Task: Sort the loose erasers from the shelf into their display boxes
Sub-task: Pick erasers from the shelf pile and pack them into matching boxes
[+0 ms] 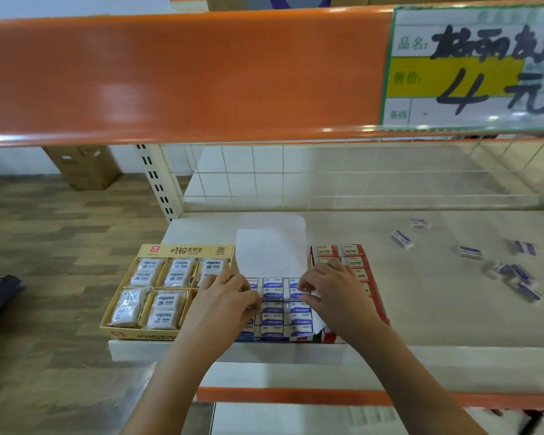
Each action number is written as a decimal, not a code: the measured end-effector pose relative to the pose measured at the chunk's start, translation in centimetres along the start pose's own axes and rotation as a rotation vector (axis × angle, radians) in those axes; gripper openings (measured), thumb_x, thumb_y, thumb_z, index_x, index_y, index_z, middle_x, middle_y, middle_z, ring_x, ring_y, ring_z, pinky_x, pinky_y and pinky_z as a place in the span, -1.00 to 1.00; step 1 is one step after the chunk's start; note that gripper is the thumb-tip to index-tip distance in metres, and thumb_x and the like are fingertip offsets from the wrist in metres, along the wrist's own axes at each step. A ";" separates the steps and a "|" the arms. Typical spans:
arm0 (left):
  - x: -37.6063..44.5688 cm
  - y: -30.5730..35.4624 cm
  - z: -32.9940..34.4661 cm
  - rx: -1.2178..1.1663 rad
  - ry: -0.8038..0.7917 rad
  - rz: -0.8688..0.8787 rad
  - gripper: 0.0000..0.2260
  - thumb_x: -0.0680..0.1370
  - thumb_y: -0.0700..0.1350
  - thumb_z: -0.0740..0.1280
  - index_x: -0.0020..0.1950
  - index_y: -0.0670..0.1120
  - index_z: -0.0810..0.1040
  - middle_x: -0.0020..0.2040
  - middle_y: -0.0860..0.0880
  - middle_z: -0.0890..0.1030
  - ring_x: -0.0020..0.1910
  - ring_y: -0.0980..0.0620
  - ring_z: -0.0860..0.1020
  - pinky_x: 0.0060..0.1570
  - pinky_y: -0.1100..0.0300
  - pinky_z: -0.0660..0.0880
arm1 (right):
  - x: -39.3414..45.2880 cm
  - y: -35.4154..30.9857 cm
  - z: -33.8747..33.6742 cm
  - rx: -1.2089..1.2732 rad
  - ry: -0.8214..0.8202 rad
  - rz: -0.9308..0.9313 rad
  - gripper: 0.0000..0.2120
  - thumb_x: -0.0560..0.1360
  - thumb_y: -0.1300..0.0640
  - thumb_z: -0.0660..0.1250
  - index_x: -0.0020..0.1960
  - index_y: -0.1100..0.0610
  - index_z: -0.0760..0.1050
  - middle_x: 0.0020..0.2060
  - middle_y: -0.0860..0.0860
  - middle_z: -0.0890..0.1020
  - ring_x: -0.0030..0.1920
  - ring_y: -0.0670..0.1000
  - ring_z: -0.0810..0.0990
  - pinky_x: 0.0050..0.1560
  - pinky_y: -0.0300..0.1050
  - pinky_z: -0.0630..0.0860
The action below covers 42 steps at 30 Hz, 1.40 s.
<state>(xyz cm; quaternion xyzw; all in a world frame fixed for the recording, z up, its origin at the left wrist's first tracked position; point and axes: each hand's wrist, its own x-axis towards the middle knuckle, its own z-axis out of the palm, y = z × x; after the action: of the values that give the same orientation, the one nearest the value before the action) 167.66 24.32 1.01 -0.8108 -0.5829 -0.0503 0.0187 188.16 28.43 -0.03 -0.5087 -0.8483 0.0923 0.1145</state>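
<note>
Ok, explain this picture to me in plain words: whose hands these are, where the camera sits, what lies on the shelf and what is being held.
There is no machine here. A person wears a camera on the head, looking forward and down, so you see their own two bare arms reaching in from below.

On the white shelf stand three display boxes side by side: a yellow box of wrapped erasers on the left, a middle box of blue-and-white erasers marked ERASER, and a red box on the right. Loose erasers lie scattered further right.

The left hand and the right hand both rest over the middle box, fingers curled at its erasers. Whether either actually grips one is too blurred to tell.

Above hangs an orange shelf edge with a price tag.
</note>
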 end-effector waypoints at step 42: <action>27.5 30.8 5.1 -0.099 -0.097 0.290 -0.70 0.57 -0.02 0.26 0.29 0.01 0.46 0.22 -0.01 0.51 0.26 -0.02 0.36 0.20 0.08 0.28 | -14.1 30.1 -6.6 -0.015 0.126 0.570 -0.69 0.55 -0.10 0.21 0.18 0.06 0.47 0.09 0.00 0.49 0.13 0.01 0.42 0.07 -0.18 0.35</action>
<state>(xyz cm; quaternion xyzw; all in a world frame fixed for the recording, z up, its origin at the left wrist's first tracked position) 205.83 40.91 -0.37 -0.8878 -0.4567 -0.0365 -0.0427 221.89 30.23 -3.35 -0.7322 -0.6629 0.0828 0.1330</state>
